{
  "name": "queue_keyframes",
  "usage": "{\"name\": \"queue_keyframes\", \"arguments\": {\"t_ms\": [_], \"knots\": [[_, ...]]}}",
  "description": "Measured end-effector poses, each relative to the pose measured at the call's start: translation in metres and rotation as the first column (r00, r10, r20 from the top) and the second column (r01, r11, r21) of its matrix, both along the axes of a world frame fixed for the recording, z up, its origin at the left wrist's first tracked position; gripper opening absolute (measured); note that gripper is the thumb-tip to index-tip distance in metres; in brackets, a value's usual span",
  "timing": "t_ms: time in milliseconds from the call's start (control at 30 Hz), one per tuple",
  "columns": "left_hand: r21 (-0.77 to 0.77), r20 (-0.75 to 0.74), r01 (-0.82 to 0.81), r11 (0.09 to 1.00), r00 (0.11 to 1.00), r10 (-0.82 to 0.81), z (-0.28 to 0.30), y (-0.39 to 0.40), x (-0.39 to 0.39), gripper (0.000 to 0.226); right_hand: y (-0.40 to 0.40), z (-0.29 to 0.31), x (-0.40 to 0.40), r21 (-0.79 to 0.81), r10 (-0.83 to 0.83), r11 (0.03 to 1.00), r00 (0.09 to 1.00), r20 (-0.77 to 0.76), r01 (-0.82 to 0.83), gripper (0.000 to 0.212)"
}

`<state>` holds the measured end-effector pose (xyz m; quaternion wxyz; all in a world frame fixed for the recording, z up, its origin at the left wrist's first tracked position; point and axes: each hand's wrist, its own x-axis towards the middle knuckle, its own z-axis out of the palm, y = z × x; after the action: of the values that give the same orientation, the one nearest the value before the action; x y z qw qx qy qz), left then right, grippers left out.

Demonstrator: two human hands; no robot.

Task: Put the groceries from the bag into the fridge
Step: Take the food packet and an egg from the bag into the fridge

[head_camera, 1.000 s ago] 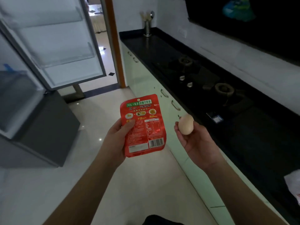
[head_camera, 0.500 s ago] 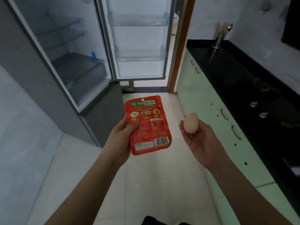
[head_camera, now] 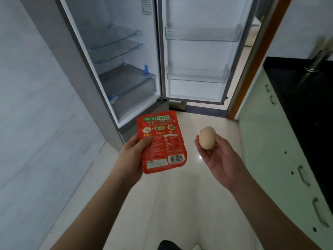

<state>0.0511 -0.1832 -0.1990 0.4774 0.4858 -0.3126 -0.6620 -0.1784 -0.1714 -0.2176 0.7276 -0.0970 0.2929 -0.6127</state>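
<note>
left hand (head_camera: 132,156): I pinch the red packet (head_camera: 160,141), thumb on front
right hand (head_camera: 219,156): fingers curled round the egg (head_camera: 207,137)
progress: both items unstored; fridge (head_camera: 115,56) shelves look bare
room: fridge door (head_camera: 196,51) wide open, open floor ahead, counter (head_camera: 302,98) on my right

Red packet (head_camera: 160,141) with green banner and white barcode; beige egg (head_camera: 207,138); black countertop (head_camera: 297,98)

head cam – worn, looks forward and down | open fridge (head_camera: 126,78) ahead, near | hands close below
</note>
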Motion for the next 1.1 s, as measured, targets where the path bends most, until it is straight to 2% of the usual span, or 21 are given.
{"name": "queue_keyframes", "arguments": {"t_ms": [233,533,667,800,967,1100], "knots": [[-0.004,-0.007,-0.129,0.992,0.992,0.129,0.005,-0.040,-0.020,0.033,-0.073,0.008,-0.020,-0.008,0.106,0.994,0.994,0.030,-0.106,0.048],[0.011,-0.053,-0.270,0.963,0.961,0.271,0.004,-0.108,0.005,0.027,-0.163,0.014,0.016,-0.024,0.208,0.978,0.978,0.008,-0.208,0.040],[0.001,-0.082,-0.269,0.963,0.960,0.268,0.003,-0.149,0.027,0.032,-0.208,0.018,0.043,-0.054,0.250,0.966,0.967,-0.048,-0.252,0.036],[0.000,-0.098,-0.258,0.966,0.961,0.257,0.009,-0.192,0.053,0.034,-0.254,0.025,0.069,-0.072,0.257,0.962,0.963,-0.082,-0.262,0.043],[-0.028,-0.117,-0.241,0.970,0.965,0.236,0.021,-0.247,0.085,0.035,-0.304,0.035,0.092,-0.098,0.203,0.972,0.973,-0.105,-0.214,0.049],[-0.044,-0.134,-0.215,0.976,0.969,0.207,0.030,-0.288,0.090,0.031,-0.338,0.043,0.098,-0.107,0.154,0.980,0.983,-0.104,-0.165,0.045]]}}
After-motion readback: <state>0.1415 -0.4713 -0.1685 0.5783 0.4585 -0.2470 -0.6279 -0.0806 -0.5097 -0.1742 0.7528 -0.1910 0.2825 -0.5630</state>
